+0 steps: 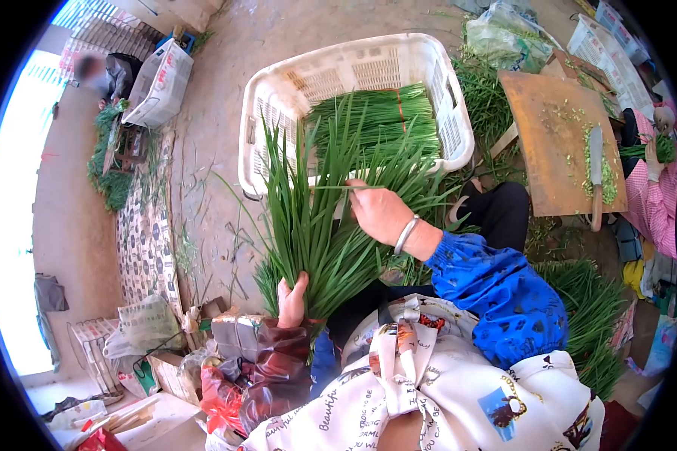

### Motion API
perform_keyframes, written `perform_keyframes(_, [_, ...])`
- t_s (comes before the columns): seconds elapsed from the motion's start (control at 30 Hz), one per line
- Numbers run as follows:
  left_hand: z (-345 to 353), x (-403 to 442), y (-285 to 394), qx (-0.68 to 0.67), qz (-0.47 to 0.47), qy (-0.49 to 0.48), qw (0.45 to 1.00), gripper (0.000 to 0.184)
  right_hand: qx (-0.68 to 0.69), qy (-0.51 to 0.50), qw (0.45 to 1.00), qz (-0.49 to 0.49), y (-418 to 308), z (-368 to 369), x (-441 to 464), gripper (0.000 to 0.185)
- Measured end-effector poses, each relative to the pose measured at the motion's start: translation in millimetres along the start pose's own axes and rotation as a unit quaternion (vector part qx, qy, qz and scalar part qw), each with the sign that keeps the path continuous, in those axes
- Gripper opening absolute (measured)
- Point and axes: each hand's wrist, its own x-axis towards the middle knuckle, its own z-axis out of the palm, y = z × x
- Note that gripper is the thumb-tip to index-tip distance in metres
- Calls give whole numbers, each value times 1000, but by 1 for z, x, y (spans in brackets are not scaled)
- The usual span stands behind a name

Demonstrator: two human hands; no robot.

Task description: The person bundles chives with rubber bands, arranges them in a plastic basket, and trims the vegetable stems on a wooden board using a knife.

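Note:
My left hand (292,302) is closed around the lower part of a loose bunch of garlic chives (302,203), whose long flat leaves fan upward. My right hand (382,216), wearing a silver bangle (406,234), pinches a single chive leaf (327,187) between thumb and fingers, in front of the bunch. More chives spread beneath my right wrist, over my lap. Beyond both hands stands a white plastic crate (267,94), where chive bundles (414,113) lie, one tied with a red band.
On the right, a wooden board (538,150) holds a knife (596,161) and chopped bits. A co-worker's gloved hand (658,159) grips greens beside it. More chives (579,308) lie at my right. Another person (116,75) sits far left near a white crate (162,86).

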Motion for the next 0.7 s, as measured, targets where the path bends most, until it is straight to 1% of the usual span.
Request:
perform_keyframes(0.03, [0,0,2,22,2,7,1000,25,36,-33,994,96,0,-4,4,23])
perform_keyframes(0.07, [-1,0,0,22,5,6,1000,25,35,-30,994,95,0,-6,9,23])
perform_keyframes(0.1, [-2,1,-5,28,6,6,1000,26,191,-52,964,178,1,-9,13,24])
perform_keyframes(0.13, [-4,1,-7,34,7,5,999,27,343,-72,901,255,1,-12,17,25])
perform_keyframes(0.17, [-4,1,-6,34,11,3,999,27,359,-84,882,294,-2,-21,21,26])
perform_keyframes(0.2, [-3,1,-5,36,3,10,999,28,359,-81,883,292,2,-21,25,26])
perform_keyframes(0.27, [-1,0,-3,37,-1,16,999,29,414,-92,850,312,10,-16,31,26])
perform_keyframes(0.37, [4,0,5,-7,-1,26,1000,25,420,-87,842,326,13,-10,38,22])
perform_keyframes(0.43, [4,0,5,-11,-1,20,1000,24,443,-84,827,335,14,-7,41,23])
perform_keyframes(0.6, [4,0,9,-7,-4,14,1000,23,471,-86,818,319,19,-3,44,22])
perform_keyframes(0.7, [4,0,9,-28,-17,12,999,23,478,-125,805,330,18,-7,46,22])
